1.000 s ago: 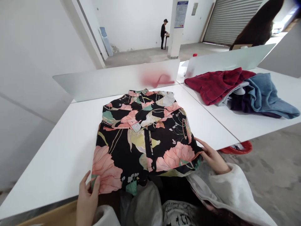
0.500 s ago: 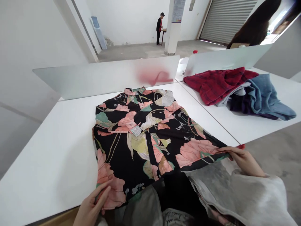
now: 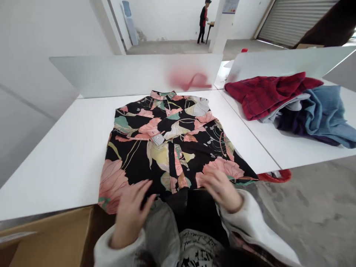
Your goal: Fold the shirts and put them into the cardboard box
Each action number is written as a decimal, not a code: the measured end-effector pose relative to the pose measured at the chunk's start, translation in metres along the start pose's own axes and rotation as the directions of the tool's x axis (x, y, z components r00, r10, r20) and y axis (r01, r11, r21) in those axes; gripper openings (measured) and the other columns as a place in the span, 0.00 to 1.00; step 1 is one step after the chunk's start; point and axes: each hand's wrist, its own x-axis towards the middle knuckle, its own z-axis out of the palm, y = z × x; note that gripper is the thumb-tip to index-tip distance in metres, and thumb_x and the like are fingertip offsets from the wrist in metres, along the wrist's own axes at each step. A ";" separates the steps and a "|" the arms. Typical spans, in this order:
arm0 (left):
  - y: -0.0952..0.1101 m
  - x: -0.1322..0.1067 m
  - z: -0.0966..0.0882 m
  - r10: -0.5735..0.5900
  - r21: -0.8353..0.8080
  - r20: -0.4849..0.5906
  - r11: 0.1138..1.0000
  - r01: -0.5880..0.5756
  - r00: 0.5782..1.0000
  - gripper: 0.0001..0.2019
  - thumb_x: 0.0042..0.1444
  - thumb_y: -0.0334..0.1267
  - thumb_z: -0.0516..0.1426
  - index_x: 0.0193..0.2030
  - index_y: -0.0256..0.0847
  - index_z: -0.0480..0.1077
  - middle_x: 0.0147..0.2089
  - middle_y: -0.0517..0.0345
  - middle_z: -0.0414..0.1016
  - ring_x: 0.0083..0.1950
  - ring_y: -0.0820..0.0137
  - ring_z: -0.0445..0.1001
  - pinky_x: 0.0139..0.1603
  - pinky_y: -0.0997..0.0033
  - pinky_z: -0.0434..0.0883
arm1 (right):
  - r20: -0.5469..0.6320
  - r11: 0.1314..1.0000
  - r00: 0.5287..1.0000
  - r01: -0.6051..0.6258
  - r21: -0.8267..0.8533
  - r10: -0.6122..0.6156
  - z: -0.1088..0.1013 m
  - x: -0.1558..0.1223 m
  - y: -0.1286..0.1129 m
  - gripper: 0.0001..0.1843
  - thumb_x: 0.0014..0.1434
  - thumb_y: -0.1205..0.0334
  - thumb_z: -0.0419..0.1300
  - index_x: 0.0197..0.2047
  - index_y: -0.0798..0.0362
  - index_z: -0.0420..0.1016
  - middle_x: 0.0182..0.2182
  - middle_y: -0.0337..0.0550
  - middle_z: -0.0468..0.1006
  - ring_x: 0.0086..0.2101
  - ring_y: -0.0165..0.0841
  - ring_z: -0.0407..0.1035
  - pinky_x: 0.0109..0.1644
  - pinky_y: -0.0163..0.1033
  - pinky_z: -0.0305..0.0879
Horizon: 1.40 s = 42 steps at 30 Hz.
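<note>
A black shirt with large pink, green and cream flowers [image 3: 155, 155] lies front up on the white table, its collar away from me. Its sleeves are folded across the chest, and a striped cuff shows in the middle. The bottom hem reaches the near table edge. Over the hem's left part is my left hand [image 3: 132, 209], slightly blurred, with fingers apart and no cloth gripped. My right hand [image 3: 222, 189] hovers at the hem right of the button placket, fingers extended and blurred, holding nothing visible.
A heap of clothes, with a red plaid garment [image 3: 267, 94] and a blue denim one [image 3: 329, 111], lies on the right table. A frosted partition [image 3: 125, 76] stands behind the shirt. An open cardboard box [image 3: 55, 237] sits below at left. A person [image 3: 203, 22] stands far back.
Both hands have let go of the shirt's bottom corners and moved inward along the hem. The hem's right corner now hangs past the table edge. The view has tilted down.
</note>
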 end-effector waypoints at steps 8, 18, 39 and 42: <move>0.033 0.004 0.063 0.253 0.267 0.040 0.930 -0.254 0.967 0.22 0.60 0.35 0.52 0.62 0.40 0.63 0.62 0.48 0.67 0.64 0.56 0.63 0.63 0.52 0.57 | 0.055 0.975 0.984 0.174 -0.137 -0.168 0.055 0.000 -0.010 0.24 0.62 0.72 0.48 0.59 0.51 0.67 0.59 0.51 0.67 0.60 0.41 0.58 0.61 0.56 0.57; 0.058 0.025 0.041 0.227 0.069 -0.243 0.974 -0.217 0.943 0.16 0.62 0.32 0.51 0.55 0.41 0.70 0.49 0.52 0.78 0.51 0.65 0.75 0.57 0.59 0.66 | -0.231 0.980 0.956 0.195 0.041 -0.180 0.048 0.012 -0.038 0.20 0.63 0.68 0.52 0.57 0.46 0.70 0.47 0.44 0.78 0.50 0.34 0.70 0.56 0.47 0.65; -0.014 -0.007 -0.004 -0.030 0.135 -0.216 0.989 0.061 0.976 0.14 0.62 0.37 0.51 0.50 0.37 0.71 0.46 0.48 0.78 0.47 0.63 0.75 0.52 0.62 0.70 | -0.104 0.909 0.952 -0.306 -0.282 0.288 -0.008 -0.029 0.063 0.24 0.65 0.56 0.47 0.61 0.50 0.66 0.59 0.49 0.67 0.60 0.45 0.57 0.60 0.57 0.56; -0.046 -0.022 -0.019 -0.238 0.174 -0.181 0.947 0.270 0.954 0.20 0.61 0.46 0.48 0.52 0.37 0.70 0.53 0.43 0.74 0.56 0.55 0.70 0.59 0.54 0.65 | -0.055 0.829 0.910 -0.398 -0.392 0.411 -0.013 -0.044 0.084 0.27 0.65 0.51 0.43 0.65 0.48 0.59 0.64 0.50 0.59 0.63 0.48 0.51 0.61 0.62 0.52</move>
